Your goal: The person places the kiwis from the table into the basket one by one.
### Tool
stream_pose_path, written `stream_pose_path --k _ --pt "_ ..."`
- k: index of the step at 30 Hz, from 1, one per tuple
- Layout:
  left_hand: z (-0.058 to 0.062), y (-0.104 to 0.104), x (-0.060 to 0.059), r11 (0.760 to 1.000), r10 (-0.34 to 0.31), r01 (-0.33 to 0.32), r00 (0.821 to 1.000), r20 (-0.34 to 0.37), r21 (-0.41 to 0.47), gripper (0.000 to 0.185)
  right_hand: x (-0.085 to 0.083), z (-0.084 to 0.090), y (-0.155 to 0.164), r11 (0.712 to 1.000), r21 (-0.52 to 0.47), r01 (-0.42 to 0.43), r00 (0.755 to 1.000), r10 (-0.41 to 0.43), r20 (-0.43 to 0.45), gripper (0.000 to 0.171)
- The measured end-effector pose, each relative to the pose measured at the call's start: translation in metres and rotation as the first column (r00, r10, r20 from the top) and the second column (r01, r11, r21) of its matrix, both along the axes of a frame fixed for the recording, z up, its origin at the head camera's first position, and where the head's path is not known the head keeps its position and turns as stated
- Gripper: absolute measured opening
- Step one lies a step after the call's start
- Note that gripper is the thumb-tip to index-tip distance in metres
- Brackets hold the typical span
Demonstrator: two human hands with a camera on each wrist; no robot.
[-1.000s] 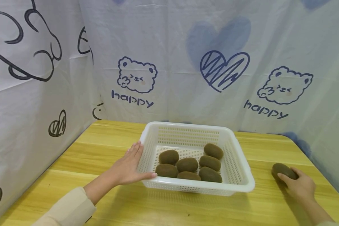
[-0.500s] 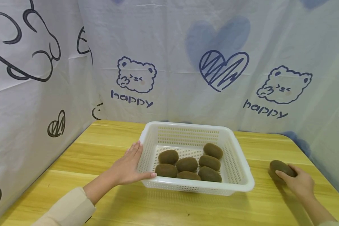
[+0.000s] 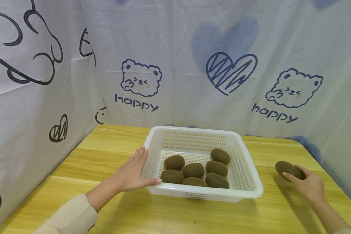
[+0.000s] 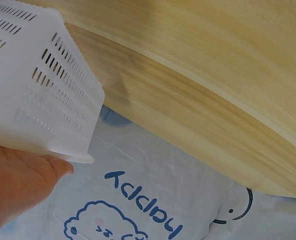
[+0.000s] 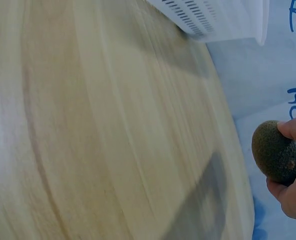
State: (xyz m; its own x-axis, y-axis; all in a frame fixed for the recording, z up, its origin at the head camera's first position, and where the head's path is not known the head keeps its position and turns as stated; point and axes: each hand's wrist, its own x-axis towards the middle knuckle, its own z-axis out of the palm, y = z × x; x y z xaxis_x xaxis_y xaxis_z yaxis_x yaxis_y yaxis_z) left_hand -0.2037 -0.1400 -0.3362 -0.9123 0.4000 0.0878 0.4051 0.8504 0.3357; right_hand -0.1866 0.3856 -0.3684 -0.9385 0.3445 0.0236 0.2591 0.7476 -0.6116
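Note:
A white perforated plastic basket [image 3: 206,191] stands on the table with several brown kiwis [image 3: 193,170] in its front and right part. My left hand [image 3: 131,172] rests against the basket's left front corner, fingers straight along the left rim and thumb on the front rim. The left wrist view shows that hand [image 4: 22,175] at the basket's rim. Right of the basket, my right hand [image 3: 311,185] holds a kiwi [image 3: 288,170] between thumb and fingers. In the right wrist view this kiwi [image 5: 277,152] is held off the tabletop, its far end partly covered by the hand.
The wood-grain table [image 3: 152,217] extends around the basket, with bare surface between it and the right hand. White cloth [image 3: 181,107] printed with bears and hearts hangs behind the table and along the left side.
My right hand has lifted the kiwi slightly and shifted it left toward the basket. The left hand and basket have stayed in place.

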Motion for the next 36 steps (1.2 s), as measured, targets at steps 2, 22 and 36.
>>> stream_pose_path --k 2,22,36 --pt "0.0 0.0 0.0 1.0 0.0 0.0 1.0 0.0 0.001 0.111 0.001 0.002 -0.003 1.0 -0.004 -0.002 1.0 0.002 -0.005 0.078" --pt "0.0 0.001 0.0 1.0 0.0 0.0 1.0 -0.005 0.007 0.11 0.002 0.029 -0.034 0.997 -0.049 -0.061 0.992 0.055 -0.116 0.075" --pt "0.0 0.001 0.0 1.0 -0.004 0.004 1.0 -0.002 0.004 0.11 0.003 0.043 -0.063 0.992 -0.059 -0.114 0.978 0.101 -0.181 0.072"
